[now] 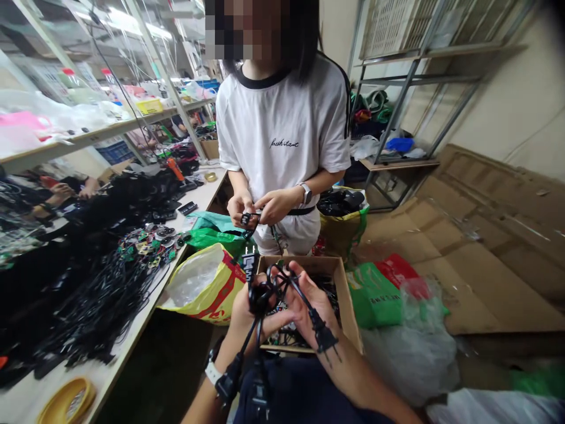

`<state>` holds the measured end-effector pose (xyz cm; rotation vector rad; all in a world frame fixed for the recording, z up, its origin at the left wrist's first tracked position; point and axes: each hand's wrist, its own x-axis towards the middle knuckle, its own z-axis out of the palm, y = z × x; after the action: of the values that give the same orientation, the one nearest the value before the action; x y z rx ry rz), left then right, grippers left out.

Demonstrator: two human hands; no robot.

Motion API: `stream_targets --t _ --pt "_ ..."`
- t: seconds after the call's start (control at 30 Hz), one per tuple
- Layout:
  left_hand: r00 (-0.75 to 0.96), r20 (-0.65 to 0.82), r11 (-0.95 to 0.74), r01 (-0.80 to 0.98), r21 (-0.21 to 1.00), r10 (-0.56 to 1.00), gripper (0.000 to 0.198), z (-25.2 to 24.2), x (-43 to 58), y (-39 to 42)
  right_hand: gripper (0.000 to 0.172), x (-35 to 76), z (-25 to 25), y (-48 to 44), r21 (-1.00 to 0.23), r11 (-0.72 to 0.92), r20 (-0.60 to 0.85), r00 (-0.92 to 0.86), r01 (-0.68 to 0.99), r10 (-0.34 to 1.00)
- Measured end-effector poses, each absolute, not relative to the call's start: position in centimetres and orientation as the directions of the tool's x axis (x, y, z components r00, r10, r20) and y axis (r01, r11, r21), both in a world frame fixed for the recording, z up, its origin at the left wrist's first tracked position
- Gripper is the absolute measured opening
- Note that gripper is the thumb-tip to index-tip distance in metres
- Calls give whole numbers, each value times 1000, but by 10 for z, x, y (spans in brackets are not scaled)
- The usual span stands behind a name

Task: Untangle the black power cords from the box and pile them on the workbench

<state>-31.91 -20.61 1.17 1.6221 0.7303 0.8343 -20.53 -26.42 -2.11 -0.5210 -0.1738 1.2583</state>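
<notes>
Black power cords [265, 291] are bunched between my two hands, above my lap. My left hand [242, 309] is closed around part of the bunch, with one plug [249, 262] sticking up above it and two more, a left plug [229, 380] and a lower plug [260, 391], hanging below. My right hand [315, 300] grips looped cord between thumb and fingers; a two-pin plug [324, 333] lies over its wrist. Beneath my hands stands a cardboard box [351, 312] with dark cords and small parts inside, partly hidden by my hands.
Facing me, a person [282, 129] holds a black plug and cord. At left, a workbench [145, 300] carries heaped cords and circuit boards, with a yellow ring [66, 400] near its end. A yellow bag [198, 282], plastic bags [410, 335] and flattened cardboard [498, 265] surround the box.
</notes>
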Motion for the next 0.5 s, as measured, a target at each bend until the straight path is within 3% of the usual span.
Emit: stream_targets --t 0.2,0.33,0.4,0.5 --pt "437 143 -234 162 959 888 39 11 -312 -199 40 -223 -46 -265 -642 197 -240 438 -741 866" --pt "389 206 -296 186 937 898 46 2 -311 -187 46 -234 -55 -271 -832 64 -234 454 -550 859" --pt "355 184 -274 225 935 917 41 0 -310 -184 53 -237 -53 -271 -853 -20 -247 368 -522 896" --pt "311 99 -168 203 965 945 26 4 -312 -181 69 -219 -51 -272 -814 -228 -267 -4 -534 964"
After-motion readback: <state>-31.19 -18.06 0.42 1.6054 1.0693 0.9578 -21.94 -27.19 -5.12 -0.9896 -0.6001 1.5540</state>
